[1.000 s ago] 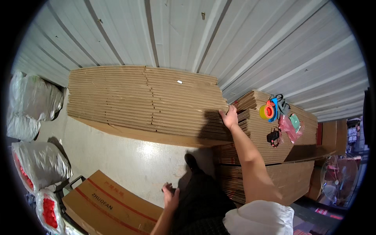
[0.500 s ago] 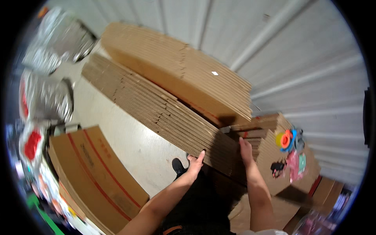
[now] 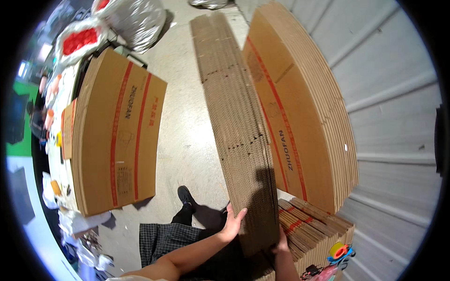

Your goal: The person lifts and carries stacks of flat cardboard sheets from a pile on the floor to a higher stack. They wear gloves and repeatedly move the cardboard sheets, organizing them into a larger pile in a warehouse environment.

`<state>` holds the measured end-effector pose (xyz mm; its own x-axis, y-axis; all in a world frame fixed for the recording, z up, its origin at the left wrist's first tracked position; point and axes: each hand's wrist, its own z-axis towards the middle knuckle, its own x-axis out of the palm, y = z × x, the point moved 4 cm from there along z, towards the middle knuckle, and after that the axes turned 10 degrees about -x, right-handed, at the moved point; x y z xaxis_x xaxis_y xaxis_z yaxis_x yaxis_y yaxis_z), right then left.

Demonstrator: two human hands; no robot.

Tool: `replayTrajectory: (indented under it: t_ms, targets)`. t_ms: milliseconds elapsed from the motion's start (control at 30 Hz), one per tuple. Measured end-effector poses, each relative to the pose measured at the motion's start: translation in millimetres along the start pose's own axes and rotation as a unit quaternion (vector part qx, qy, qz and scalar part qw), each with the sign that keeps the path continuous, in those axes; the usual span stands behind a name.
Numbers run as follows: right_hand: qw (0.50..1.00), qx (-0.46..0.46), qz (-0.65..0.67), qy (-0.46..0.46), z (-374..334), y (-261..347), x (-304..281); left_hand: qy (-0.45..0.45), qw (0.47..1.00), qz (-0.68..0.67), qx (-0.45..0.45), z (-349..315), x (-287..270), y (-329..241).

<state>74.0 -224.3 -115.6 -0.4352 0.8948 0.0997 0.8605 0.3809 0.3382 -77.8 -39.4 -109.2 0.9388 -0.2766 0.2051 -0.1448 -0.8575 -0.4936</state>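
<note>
A long stack of flattened cardboard boxes (image 3: 234, 122) stretches away from me, its ridged edges facing up. My left hand (image 3: 232, 225) grips its near left side, the thumb on top and the fingers out of sight against the side. On the opposite side my right hand (image 3: 281, 242) presses in near the closest end, closed against the cardboard, with part of its fingers hidden. The two hands have the near end between them.
Another tall row of flattened boxes (image 3: 300, 136) leans along the ribbed metal wall (image 3: 389, 122). Shorter folded cartons (image 3: 318, 225) stand at the near right, with tape rolls (image 3: 338, 251) on them. More boxes (image 3: 124, 136) lean at left; a plastic-wrapped bundle (image 3: 136, 23) lies behind.
My view has turned left. The stack, slanting to the far left before, now points nearly straight away from me. My right hand now sits lower, at the stack's right side.
</note>
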Motion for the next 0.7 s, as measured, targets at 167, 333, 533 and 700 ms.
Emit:
replayTrajectory:
  t_ms: [167,333,533,700]
  targets:
    - [0.993,0.035,0.076,0.078,-29,-68,71,-0.002,0.988,-0.157,0.009,-14,-65,-27]
    - [0.955,0.162,0.169,0.182,-44,-181,141,0.029,0.998,-0.035,0.04,19,-185,-29]
    - [0.919,0.281,-0.131,0.243,-55,-210,287,-0.225,0.923,0.309,0.036,-37,-294,-146]
    - [0.428,-0.359,-0.661,0.501,-74,-117,377,-0.5,0.741,0.408,0.186,-45,-332,-100]
